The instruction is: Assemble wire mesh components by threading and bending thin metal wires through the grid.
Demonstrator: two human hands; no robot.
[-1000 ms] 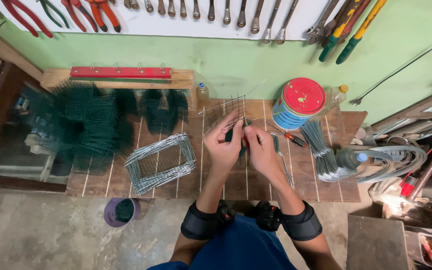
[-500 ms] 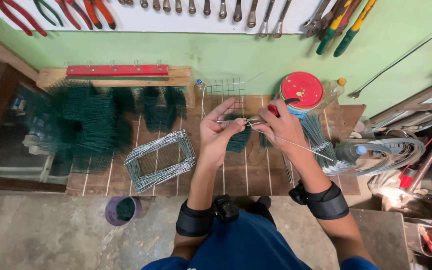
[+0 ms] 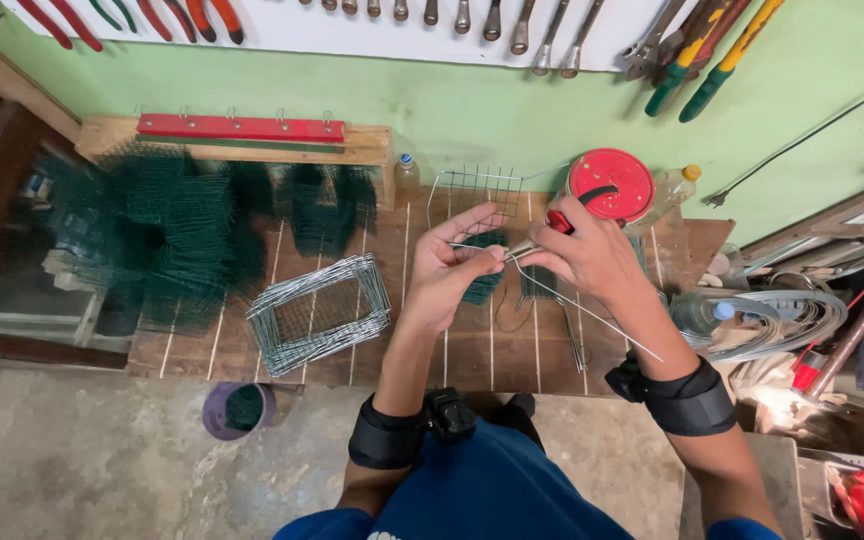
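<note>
Here, at frame centre above the wooden surface (image 3: 352,370), the left hand (image 3: 447,270) pinches a thin wire (image 3: 592,318) steady between its fingers while the right hand (image 3: 592,255) clenches red-handled pliers (image 3: 552,228) at its end.

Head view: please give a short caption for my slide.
Left hand pinches a wire; right hand grips red-handled pliers.

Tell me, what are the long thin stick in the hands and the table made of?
The stick looks like bare steel wire: thin, grey and shiny, though the exact metal is a guess. The right hand grips it with red-handled pliers; the left hand pinches its end. The table looks like unpainted wood: brown planks with gaps between them.
</note>
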